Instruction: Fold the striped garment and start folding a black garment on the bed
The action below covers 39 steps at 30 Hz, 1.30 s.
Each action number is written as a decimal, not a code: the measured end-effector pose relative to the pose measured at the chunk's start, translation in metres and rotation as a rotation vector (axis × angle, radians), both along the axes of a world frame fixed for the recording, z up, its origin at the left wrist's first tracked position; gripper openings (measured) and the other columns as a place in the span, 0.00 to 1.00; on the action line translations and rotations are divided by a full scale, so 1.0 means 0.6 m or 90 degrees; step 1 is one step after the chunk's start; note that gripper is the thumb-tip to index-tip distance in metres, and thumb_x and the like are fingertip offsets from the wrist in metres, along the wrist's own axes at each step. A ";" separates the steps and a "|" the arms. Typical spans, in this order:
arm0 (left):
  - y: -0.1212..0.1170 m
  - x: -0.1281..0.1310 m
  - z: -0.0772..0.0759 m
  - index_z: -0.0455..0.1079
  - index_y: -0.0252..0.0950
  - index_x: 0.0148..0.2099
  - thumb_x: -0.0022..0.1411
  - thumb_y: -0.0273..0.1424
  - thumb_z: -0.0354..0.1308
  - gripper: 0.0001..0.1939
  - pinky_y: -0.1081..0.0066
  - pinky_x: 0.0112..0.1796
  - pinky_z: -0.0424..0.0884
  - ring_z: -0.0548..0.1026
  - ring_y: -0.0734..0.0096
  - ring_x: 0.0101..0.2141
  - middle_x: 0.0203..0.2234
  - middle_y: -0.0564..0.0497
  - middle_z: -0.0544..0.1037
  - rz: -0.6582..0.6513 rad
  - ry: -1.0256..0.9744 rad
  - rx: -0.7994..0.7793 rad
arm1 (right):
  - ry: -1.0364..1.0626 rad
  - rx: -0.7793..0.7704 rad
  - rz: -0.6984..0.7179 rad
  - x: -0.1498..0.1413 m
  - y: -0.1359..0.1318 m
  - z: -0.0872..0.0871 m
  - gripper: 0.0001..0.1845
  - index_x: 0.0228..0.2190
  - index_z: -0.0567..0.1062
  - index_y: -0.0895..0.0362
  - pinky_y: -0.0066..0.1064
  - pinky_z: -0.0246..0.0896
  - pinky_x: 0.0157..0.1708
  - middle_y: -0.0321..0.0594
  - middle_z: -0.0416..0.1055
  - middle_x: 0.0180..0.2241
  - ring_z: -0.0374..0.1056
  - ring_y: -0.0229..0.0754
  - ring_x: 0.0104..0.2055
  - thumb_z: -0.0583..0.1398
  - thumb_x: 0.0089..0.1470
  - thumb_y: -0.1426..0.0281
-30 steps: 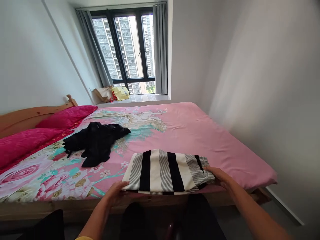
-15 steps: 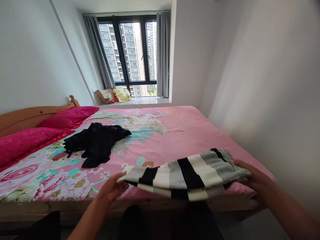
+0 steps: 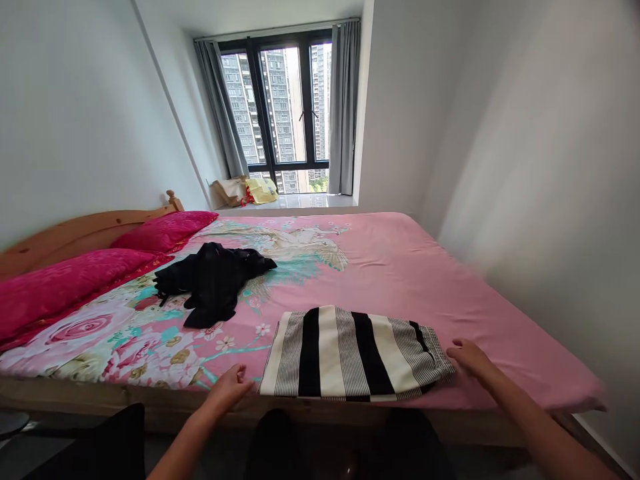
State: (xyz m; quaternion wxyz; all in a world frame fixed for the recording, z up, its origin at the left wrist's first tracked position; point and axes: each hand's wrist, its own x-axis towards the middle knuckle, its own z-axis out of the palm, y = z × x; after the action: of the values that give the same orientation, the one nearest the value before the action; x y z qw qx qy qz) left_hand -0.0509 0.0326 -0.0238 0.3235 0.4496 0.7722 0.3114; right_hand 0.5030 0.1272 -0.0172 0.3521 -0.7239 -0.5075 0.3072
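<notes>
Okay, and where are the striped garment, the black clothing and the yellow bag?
Striped garment (image 3: 345,353): head view, middle of its stripes.
Black clothing (image 3: 215,283): head view, its crumpled middle.
Yellow bag (image 3: 263,191): head view, its front.

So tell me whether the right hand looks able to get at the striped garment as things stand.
Probably yes: the right hand is empty, just beside the elastic-looking end of the striped garment, which lies on the bed with nothing visible between them.
</notes>
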 end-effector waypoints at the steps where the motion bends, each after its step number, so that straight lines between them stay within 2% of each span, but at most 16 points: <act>1: 0.002 0.000 -0.005 0.71 0.35 0.35 0.41 0.30 0.65 0.15 0.62 0.37 0.71 0.75 0.50 0.35 0.24 0.48 0.74 0.011 0.025 0.028 | -0.027 0.016 -0.015 -0.005 0.000 -0.005 0.13 0.31 0.73 0.59 0.51 0.62 0.45 0.54 0.73 0.34 0.69 0.56 0.41 0.57 0.39 0.70; 3: 0.017 0.014 -0.004 0.72 0.37 0.37 0.48 0.32 0.60 0.11 0.61 0.45 0.68 0.73 0.52 0.41 0.30 0.47 0.76 -0.009 0.072 0.091 | -0.053 0.057 -0.004 -0.032 0.002 -0.002 0.17 0.37 0.73 0.58 0.45 0.59 0.51 0.52 0.71 0.42 0.67 0.52 0.47 0.55 0.44 0.68; 6: 0.066 0.075 0.006 0.73 0.39 0.40 0.57 0.28 0.49 0.13 0.64 0.51 0.65 0.72 0.60 0.46 0.40 0.47 0.76 -0.176 0.168 0.197 | -0.085 0.173 0.115 -0.118 0.007 0.024 0.15 0.40 0.72 0.54 0.35 0.56 0.54 0.43 0.70 0.46 0.64 0.45 0.50 0.52 0.51 0.66; 9: 0.128 0.151 -0.001 0.75 0.41 0.42 0.57 0.23 0.43 0.20 0.65 0.54 0.64 0.71 0.65 0.49 0.44 0.49 0.77 -0.336 0.231 0.230 | -0.184 0.317 0.297 -0.218 0.005 0.036 0.14 0.39 0.72 0.55 0.37 0.55 0.55 0.45 0.70 0.44 0.63 0.45 0.50 0.50 0.57 0.66; 12: 0.183 0.192 -0.029 0.73 0.41 0.49 0.57 0.23 0.45 0.22 0.61 0.59 0.56 0.65 0.65 0.56 0.53 0.49 0.72 -0.350 0.259 0.197 | -0.329 0.320 0.371 -0.266 -0.008 -0.005 0.16 0.46 0.71 0.54 0.50 0.42 0.61 0.44 0.65 0.53 0.55 0.50 0.59 0.52 0.56 0.67; 14: 0.208 0.193 -0.051 0.66 0.38 0.57 0.58 0.28 0.48 0.24 0.48 0.61 0.46 0.56 0.56 0.61 0.59 0.44 0.64 -0.296 0.289 0.156 | -0.428 0.245 0.343 -0.259 -0.023 -0.063 0.23 0.52 0.68 0.52 0.63 0.32 0.59 0.46 0.60 0.59 0.48 0.58 0.63 0.55 0.54 0.65; 15: 0.217 0.189 -0.062 0.61 0.37 0.61 0.58 0.34 0.51 0.27 0.42 0.60 0.41 0.51 0.51 0.63 0.62 0.41 0.58 -0.256 0.312 0.119 | -0.458 0.188 0.316 -0.247 -0.032 -0.095 0.26 0.53 0.68 0.53 0.67 0.32 0.57 0.49 0.59 0.59 0.48 0.62 0.63 0.57 0.52 0.63; 17: 0.228 0.178 -0.080 0.52 0.38 0.65 0.54 0.48 0.54 0.40 0.34 0.56 0.35 0.41 0.44 0.64 0.66 0.40 0.48 -0.187 0.371 0.027 | -0.469 0.128 0.273 -0.220 -0.051 -0.151 0.28 0.55 0.66 0.52 0.66 0.39 0.56 0.50 0.56 0.61 0.50 0.62 0.62 0.55 0.53 0.58; 19: 0.235 0.169 -0.091 0.48 0.41 0.67 0.49 0.58 0.53 0.48 0.34 0.56 0.34 0.37 0.43 0.65 0.67 0.42 0.42 -0.156 0.427 -0.044 | -0.457 0.135 0.266 -0.200 -0.066 -0.176 0.30 0.56 0.65 0.51 0.61 0.41 0.58 0.49 0.54 0.62 0.50 0.60 0.63 0.54 0.54 0.56; 21: 0.239 0.166 -0.096 0.47 0.43 0.67 0.48 0.61 0.51 0.49 0.36 0.56 0.35 0.37 0.44 0.65 0.67 0.42 0.42 -0.158 0.451 -0.061 | -0.409 0.155 0.274 -0.188 -0.072 -0.164 0.27 0.53 0.68 0.52 0.57 0.46 0.58 0.48 0.58 0.60 0.52 0.57 0.62 0.54 0.54 0.56; 23: 0.239 0.166 -0.097 0.47 0.44 0.67 0.49 0.61 0.51 0.48 0.37 0.56 0.36 0.38 0.45 0.65 0.67 0.42 0.42 -0.159 0.455 -0.055 | -0.344 0.197 0.241 -0.174 -0.068 -0.127 0.22 0.47 0.72 0.54 0.51 0.51 0.58 0.47 0.64 0.55 0.56 0.54 0.59 0.53 0.56 0.58; 27: 0.228 0.183 -0.090 0.50 0.39 0.66 0.55 0.55 0.51 0.42 0.37 0.57 0.33 0.39 0.48 0.65 0.66 0.41 0.44 -0.118 0.506 0.035 | -0.259 0.267 0.035 -0.107 -0.051 -0.071 0.22 0.45 0.70 0.56 0.45 0.47 0.60 0.49 0.67 0.51 0.58 0.52 0.57 0.53 0.55 0.56; 30: 0.217 0.230 -0.077 0.54 0.35 0.65 0.64 0.44 0.44 0.31 0.48 0.61 0.31 0.41 0.58 0.65 0.66 0.44 0.49 -0.241 0.538 0.189 | -0.095 0.061 -0.065 -0.040 -0.039 -0.086 0.33 0.48 0.66 0.60 0.44 0.50 0.59 0.56 0.65 0.52 0.59 0.56 0.57 0.57 0.47 0.51; 32: 0.215 0.281 -0.068 0.54 0.36 0.65 0.67 0.40 0.40 0.27 0.55 0.62 0.32 0.43 0.63 0.65 0.65 0.47 0.51 -0.397 0.508 0.255 | 0.016 -0.072 -0.072 -0.010 -0.031 -0.105 0.39 0.49 0.64 0.64 0.42 0.54 0.56 0.59 0.64 0.53 0.60 0.57 0.57 0.58 0.43 0.49; 34: 0.217 0.340 -0.065 0.53 0.38 0.65 0.67 0.40 0.39 0.27 0.55 0.62 0.33 0.44 0.63 0.65 0.65 0.49 0.51 -0.502 0.464 0.264 | 0.068 -0.117 -0.054 0.003 -0.019 -0.118 0.41 0.48 0.65 0.66 0.41 0.55 0.55 0.61 0.65 0.52 0.61 0.57 0.56 0.59 0.42 0.48; 39: 0.232 0.437 -0.091 0.51 0.42 0.66 0.63 0.50 0.43 0.34 0.43 0.59 0.28 0.42 0.51 0.65 0.66 0.45 0.47 -0.471 0.426 0.154 | 0.188 -0.143 0.051 -0.001 0.002 -0.108 0.29 0.38 0.72 0.62 0.38 0.62 0.49 0.52 0.74 0.43 0.69 0.54 0.48 0.63 0.40 0.52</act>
State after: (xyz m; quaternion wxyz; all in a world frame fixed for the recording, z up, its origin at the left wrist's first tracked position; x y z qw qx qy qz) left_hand 0.2115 0.1718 -0.0783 0.0928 0.8019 0.5813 0.1020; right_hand 0.5021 0.1287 -0.0821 0.3275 -0.6849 -0.4413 0.4785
